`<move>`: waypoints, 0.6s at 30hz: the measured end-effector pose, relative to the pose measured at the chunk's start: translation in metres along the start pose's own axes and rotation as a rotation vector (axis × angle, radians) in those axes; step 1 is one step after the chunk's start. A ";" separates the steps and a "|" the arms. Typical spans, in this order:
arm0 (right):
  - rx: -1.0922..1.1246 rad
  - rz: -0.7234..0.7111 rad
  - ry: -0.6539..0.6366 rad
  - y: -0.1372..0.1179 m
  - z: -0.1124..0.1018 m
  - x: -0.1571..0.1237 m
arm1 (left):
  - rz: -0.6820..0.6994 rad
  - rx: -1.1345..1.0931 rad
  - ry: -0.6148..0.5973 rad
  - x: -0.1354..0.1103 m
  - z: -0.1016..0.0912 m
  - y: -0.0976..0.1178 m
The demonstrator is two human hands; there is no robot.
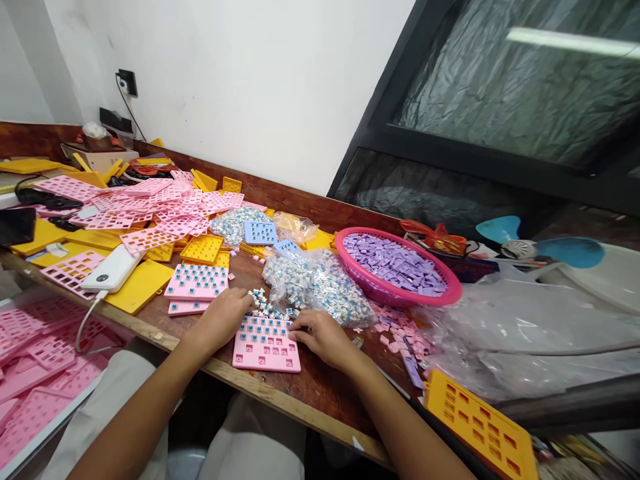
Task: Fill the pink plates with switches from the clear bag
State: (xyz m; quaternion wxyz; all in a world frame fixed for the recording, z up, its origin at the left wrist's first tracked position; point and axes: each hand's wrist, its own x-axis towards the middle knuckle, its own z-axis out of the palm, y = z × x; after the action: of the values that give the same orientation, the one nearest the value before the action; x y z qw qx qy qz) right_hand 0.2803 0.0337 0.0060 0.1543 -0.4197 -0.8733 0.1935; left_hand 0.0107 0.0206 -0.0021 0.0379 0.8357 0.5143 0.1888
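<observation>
A pink plate (267,360) lies near the table's front edge. Blue and white key switches (263,330) fill its upper rows, while lower square holes hold none. My left hand (227,312) is beside a small heap of loose switches (257,303), fingers bent together, their tips partly hidden. At the plate's upper right corner my right hand (323,333) has its thumb and fingers drawn together; whatever they grip is too small to make out. Left of my left hand, a pink plate full of switches (196,282) rests on another pink plate (187,307).
Clear bags of switches (320,283) lie behind my hands. A pink basket (345,263) holds purple pieces (395,263), with pink keycaps (403,333) scattered below. Pink plates (165,200), yellow cases (137,287) and a white power bank (114,268) crowd the left. A yellow case (480,427) sits front right.
</observation>
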 end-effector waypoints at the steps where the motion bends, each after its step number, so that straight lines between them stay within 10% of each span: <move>1: 0.007 0.019 0.016 0.001 0.002 0.000 | -0.004 -0.024 0.022 -0.002 -0.003 0.002; 12: -0.228 -0.070 0.024 -0.006 0.004 0.001 | 0.171 0.002 -0.026 -0.022 0.007 0.051; 18: 0.028 -0.107 0.014 -0.001 -0.001 0.000 | 0.231 0.135 -0.035 -0.029 0.011 0.046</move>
State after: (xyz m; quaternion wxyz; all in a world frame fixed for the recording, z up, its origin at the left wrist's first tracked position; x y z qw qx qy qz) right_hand 0.2797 0.0337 0.0071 0.1765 -0.3716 -0.8905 0.1944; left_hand 0.0415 -0.0248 -0.0087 -0.0315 0.8932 0.4254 0.1421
